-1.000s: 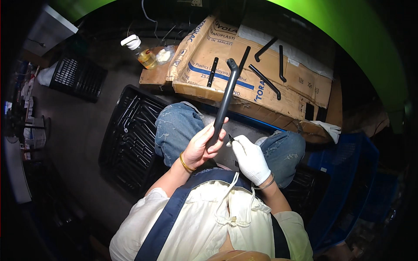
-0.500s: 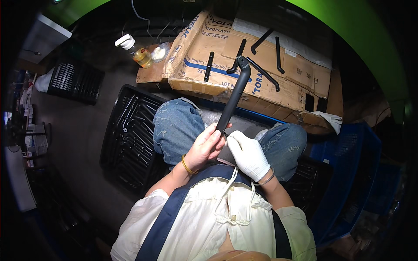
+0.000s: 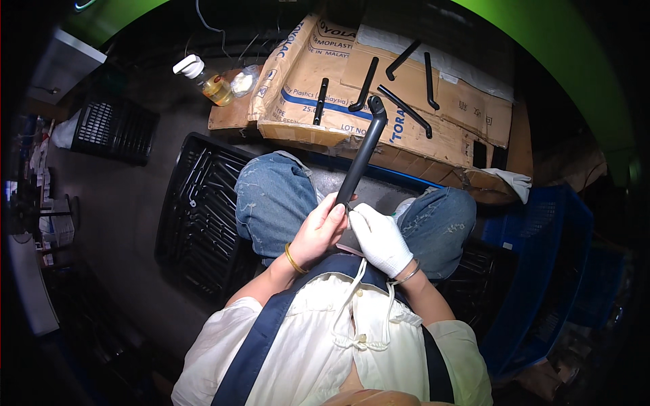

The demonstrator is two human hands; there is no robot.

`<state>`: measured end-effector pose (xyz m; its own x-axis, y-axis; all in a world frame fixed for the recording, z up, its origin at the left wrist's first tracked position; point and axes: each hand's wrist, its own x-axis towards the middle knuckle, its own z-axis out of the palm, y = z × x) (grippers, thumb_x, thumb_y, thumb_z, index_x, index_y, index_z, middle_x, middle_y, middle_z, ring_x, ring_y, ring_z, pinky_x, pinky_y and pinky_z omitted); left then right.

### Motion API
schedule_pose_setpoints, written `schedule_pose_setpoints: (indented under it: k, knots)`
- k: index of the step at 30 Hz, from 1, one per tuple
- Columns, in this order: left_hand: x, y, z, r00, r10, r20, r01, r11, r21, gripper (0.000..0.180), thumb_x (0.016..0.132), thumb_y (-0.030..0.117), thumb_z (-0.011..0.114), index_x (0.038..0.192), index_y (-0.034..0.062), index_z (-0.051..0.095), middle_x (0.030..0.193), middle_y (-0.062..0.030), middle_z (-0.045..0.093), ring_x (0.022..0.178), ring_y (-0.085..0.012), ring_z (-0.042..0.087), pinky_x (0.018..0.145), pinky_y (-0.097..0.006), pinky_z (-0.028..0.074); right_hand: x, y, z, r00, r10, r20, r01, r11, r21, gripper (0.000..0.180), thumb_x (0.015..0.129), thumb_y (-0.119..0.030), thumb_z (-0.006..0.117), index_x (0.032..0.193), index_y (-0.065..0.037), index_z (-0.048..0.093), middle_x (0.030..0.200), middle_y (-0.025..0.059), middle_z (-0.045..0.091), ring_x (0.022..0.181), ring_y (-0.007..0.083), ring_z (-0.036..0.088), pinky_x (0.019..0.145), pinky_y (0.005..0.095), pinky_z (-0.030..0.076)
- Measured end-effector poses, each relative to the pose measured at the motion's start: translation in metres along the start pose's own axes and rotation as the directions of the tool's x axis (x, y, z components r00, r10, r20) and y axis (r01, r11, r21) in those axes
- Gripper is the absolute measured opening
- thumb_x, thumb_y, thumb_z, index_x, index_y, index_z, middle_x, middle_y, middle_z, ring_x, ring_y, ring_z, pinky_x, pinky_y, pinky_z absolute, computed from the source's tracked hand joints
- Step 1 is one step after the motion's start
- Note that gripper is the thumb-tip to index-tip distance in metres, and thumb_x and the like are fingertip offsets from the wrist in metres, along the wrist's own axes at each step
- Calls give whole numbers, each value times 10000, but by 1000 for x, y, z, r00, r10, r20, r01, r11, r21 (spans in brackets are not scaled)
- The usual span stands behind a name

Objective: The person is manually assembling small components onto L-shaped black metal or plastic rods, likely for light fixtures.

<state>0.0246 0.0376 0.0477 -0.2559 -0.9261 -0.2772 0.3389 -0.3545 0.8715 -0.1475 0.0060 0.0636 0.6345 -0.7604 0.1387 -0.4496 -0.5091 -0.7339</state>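
My bare left hand (image 3: 322,230) is wrapped round the lower end of a black bent tube (image 3: 361,157). The tube slants up and away from me, and its far end is angled, with a hole in it. Beside that lower end, my right hand (image 3: 380,238), in a white knitted glove, has its fingers pinched together against the tube. A thin dark bit shows at the fingertips, too small to name. Ahead, on a cardboard-covered surface (image 3: 305,111), lie several similar black bent pieces, one of them a bent tube (image 3: 405,111) just right of the held tube's tip.
A black crate (image 3: 177,203) full of black parts stands left of my knees. A pump bottle (image 3: 211,84) with yellowish liquid sits at the far left of the cardboard. Blue crates (image 3: 542,271) are on the right. A white glove (image 3: 511,181) hangs over the cardboard's right edge.
The whole view has shifted slightly. Both hands keep hold at the tube's lower end, the right one still pinching there.
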Motion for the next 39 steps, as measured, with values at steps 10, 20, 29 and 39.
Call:
schedule_pose_setpoints:
  k: [10, 20, 29, 39]
  knots:
    - [0, -9, 3, 999, -11, -47, 7, 996, -84, 368, 1061, 297, 395, 1335, 57, 443, 709, 42, 411, 498, -21, 325, 446, -172, 282, 1, -10, 8, 991, 136, -6, -136, 984, -116, 283, 784, -135, 681, 1029, -31, 583, 905, 135, 576, 707, 289, 657, 602, 383, 548]
    - [0, -30, 12, 922, 383, -56, -289, 777, 559, 477, 988, 65, 503, 1429, 19, 328, 1165, -68, 517, 860, -62, 519, 752, -215, 453, 16, 15, 15, 816, 557, -157, -392, 731, 559, 244, 877, -195, 702, 985, -4, 597, 717, 25, 594, 649, 117, 554, 586, 291, 462]
    - [0, -9, 8, 995, -47, 93, 73, 952, -297, 449, 1042, 283, 428, 1432, 80, 332, 955, -30, 502, 614, -48, 391, 557, -195, 348, 25, 1, -14, 800, 586, 129, -460, 462, 758, 300, 1016, -263, 511, 1184, -30, 598, 630, -70, 434, 474, 6, 326, 420, 188, 263]
    - [-5, 8, 6, 999, 16, -39, -23, 982, -188, 544, 1063, 361, 347, 1510, 57, 285, 920, -22, 516, 608, -41, 355, 577, -186, 332, -3, -23, -25, 963, 236, -134, -219, 967, 130, 181, 951, -151, 531, 1009, -17, 638, 915, 154, 620, 824, 332, 648, 718, 370, 512]
